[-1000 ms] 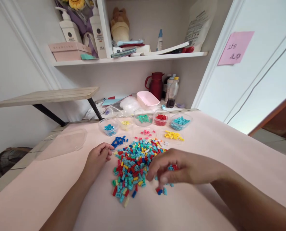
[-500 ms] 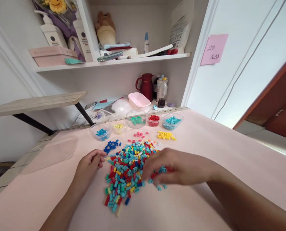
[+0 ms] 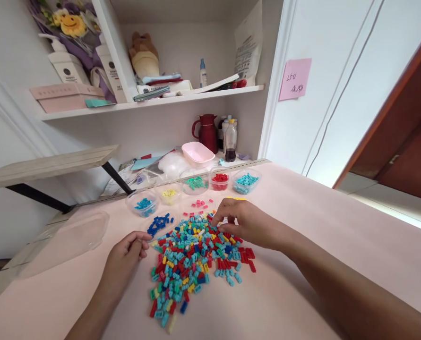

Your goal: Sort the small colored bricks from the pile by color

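A heap of small mixed-colour bricks (image 3: 192,264) lies on the pink table (image 3: 302,226). My right hand (image 3: 245,221) rests at the heap's far right edge, fingers curled in a pinch over the bricks; what it pinches is too small to name. My left hand (image 3: 125,255) lies at the heap's left side, fingers loosely curled, thumb against fingertips. Just beyond the left hand sits a small pile of dark blue bricks (image 3: 158,223). A few pink bricks (image 3: 199,204) lie behind the heap.
Several clear tubs of sorted bricks stand in a row: blue (image 3: 142,204), yellow (image 3: 168,193), green (image 3: 195,182), red (image 3: 219,178), light blue (image 3: 246,180). A clear lid (image 3: 72,231) lies at left. A pink tub (image 3: 198,152), red jug (image 3: 207,132) and bottles stand behind.
My right hand has moved from the heap's near right side up to its far right edge, uncovering red and light blue bricks. The left hand has barely moved. The view has swung right.
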`<move>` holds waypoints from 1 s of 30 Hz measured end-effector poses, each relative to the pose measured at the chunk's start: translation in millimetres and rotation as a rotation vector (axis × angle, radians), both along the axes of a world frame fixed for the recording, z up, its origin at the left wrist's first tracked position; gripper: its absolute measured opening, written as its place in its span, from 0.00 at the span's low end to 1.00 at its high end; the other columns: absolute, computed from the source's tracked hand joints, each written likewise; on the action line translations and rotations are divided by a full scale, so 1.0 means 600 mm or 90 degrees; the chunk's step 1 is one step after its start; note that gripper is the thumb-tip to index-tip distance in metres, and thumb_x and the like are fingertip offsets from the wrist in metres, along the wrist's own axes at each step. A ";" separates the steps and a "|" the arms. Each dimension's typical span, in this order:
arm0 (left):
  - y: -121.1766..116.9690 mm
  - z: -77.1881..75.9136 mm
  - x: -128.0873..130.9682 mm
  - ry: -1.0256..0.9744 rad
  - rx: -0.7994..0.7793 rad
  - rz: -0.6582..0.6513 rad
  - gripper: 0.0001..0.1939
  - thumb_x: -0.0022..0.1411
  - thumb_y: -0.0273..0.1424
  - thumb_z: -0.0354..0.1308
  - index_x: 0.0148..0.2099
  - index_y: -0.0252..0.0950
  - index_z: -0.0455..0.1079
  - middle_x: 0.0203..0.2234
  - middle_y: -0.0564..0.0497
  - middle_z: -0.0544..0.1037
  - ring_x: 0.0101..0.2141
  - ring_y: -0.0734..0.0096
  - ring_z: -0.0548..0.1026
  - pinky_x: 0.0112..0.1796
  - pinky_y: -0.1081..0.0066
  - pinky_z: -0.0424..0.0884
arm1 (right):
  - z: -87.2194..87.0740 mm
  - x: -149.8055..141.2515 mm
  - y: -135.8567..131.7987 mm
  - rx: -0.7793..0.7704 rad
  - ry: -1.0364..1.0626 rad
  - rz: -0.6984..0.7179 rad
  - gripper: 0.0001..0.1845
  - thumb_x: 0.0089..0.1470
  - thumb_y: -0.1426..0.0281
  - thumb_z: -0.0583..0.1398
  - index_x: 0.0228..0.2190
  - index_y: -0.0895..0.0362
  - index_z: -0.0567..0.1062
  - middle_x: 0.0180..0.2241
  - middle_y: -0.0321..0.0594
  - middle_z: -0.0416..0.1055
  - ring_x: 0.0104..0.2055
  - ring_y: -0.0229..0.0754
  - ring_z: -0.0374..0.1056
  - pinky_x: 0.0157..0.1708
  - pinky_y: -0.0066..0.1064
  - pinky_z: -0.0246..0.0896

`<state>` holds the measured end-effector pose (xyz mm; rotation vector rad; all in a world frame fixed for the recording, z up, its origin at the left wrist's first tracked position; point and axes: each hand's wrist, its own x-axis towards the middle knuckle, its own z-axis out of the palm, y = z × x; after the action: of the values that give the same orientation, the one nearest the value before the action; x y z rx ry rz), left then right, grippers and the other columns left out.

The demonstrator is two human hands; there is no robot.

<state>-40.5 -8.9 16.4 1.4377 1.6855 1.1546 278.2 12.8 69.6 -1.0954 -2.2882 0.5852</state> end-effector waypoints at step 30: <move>-0.006 0.011 0.008 0.021 -0.006 -0.005 0.13 0.53 0.38 0.50 0.34 0.37 0.72 0.25 0.52 0.72 0.26 0.72 0.69 0.29 0.73 0.65 | -0.031 -0.040 -0.022 0.039 -0.190 0.060 0.10 0.50 0.63 0.64 0.34 0.53 0.73 0.38 0.36 0.66 0.32 0.37 0.63 0.29 0.28 0.53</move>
<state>-35.9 -12.8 22.9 1.4632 1.7048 1.1226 254.3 -0.5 51.0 -1.1120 -2.6078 0.4047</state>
